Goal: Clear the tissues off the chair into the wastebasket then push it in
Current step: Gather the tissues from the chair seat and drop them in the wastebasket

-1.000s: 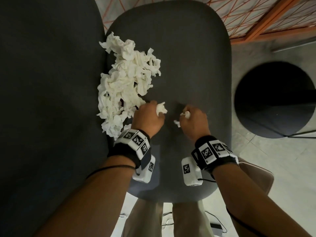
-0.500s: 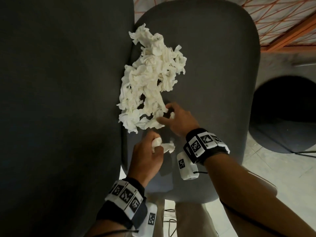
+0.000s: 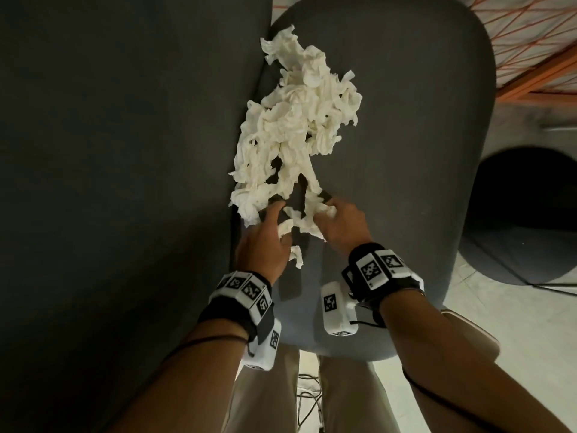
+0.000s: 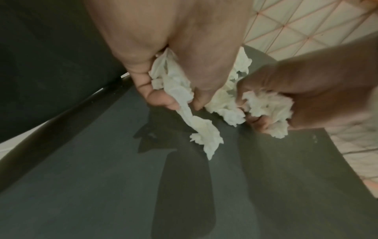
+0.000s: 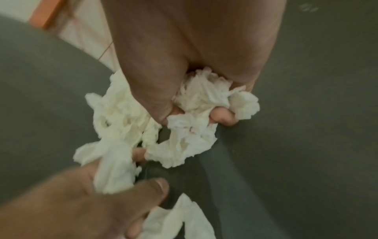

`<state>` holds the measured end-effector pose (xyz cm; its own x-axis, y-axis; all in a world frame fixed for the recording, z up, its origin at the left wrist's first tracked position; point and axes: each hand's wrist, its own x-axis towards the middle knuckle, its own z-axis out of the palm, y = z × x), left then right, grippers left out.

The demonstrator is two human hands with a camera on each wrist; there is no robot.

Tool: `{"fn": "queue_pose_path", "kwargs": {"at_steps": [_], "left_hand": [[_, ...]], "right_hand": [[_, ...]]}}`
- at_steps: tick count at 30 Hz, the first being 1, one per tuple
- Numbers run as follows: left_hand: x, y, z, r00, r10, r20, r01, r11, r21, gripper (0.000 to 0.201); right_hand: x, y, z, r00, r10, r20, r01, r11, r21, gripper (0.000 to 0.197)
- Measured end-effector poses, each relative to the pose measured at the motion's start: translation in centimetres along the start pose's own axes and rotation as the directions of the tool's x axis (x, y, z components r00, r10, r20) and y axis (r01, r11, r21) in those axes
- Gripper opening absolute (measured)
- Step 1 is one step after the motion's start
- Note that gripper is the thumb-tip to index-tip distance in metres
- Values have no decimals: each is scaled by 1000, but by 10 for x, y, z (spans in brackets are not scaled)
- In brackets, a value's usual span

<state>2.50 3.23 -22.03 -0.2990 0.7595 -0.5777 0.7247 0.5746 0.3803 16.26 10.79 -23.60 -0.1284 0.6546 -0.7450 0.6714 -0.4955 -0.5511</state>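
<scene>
A heap of crumpled white tissues (image 3: 296,126) lies on the grey chair seat (image 3: 406,151), along its left side. At the heap's near end my left hand (image 3: 268,235) grips a twisted strip of tissue (image 4: 196,122) between thumb and fingers. My right hand (image 3: 340,220) is beside it, fingers curled round a wad of tissue (image 5: 206,100). The two hands nearly touch. The black round wastebasket (image 3: 527,220) stands on the floor to the right of the chair.
A dark grey upholstered surface (image 3: 118,182) fills the left side, against the seat. An orange-framed mesh panel (image 3: 537,51) stands at the far right. Cables (image 3: 307,401) lie on the pale floor between my legs.
My left hand has moved forward to the heap's near end beside the right hand. The right hand has gathered more tissue into its grip.
</scene>
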Motion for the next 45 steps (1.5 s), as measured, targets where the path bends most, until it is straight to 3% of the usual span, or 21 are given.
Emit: {"fn": "queue_pose_path", "kwargs": {"at_steps": [4,7,14,16,19,21,24,32,35,39,43,45], "left_hand": [[10,1,3,999,40,-6,-40,997,70,27],[8,2,4,995,95,-8,-95,995,-26,26],[11,15,3,979,191,74,-194,981,27,59],[19,21,6,952,275,133,-281,959,27,63],[27,29,14,899,374,229,-404,909,100,50],[28,31,17,894,392,218,-425,896,128,33],[22,27,16,915,364,175,-387,914,122,24],[-17,-11,11,966,253,55,-252,967,-31,12],[-28,-25,7,982,183,41,-175,974,-143,18],[-35,-34,-1,992,117,42,-102,960,-261,25],[-35,-22,-8,997,6,73,19,946,-325,1],[-34,-16,-10,999,3,52,16,933,-359,16]], "right_hand": [[-9,15,-11,998,63,-21,-59,984,167,15],[-14,26,-13,995,98,-6,-92,958,270,13],[-22,45,-13,987,157,-19,-130,875,467,38],[-24,47,-13,989,142,-31,-106,850,516,33],[-26,49,-13,979,144,-145,-52,861,506,27],[-25,49,-13,965,152,-214,-30,874,485,20],[-21,36,-18,963,92,-254,20,914,406,3],[21,-28,-9,986,-65,-155,83,990,112,36],[27,-41,-3,989,-58,-140,49,997,-67,25],[19,-39,-5,986,14,-165,-15,1000,-3,29],[-9,-28,-15,971,42,-237,-21,996,91,41],[-24,-16,-18,946,78,-314,-23,984,177,42]]}}
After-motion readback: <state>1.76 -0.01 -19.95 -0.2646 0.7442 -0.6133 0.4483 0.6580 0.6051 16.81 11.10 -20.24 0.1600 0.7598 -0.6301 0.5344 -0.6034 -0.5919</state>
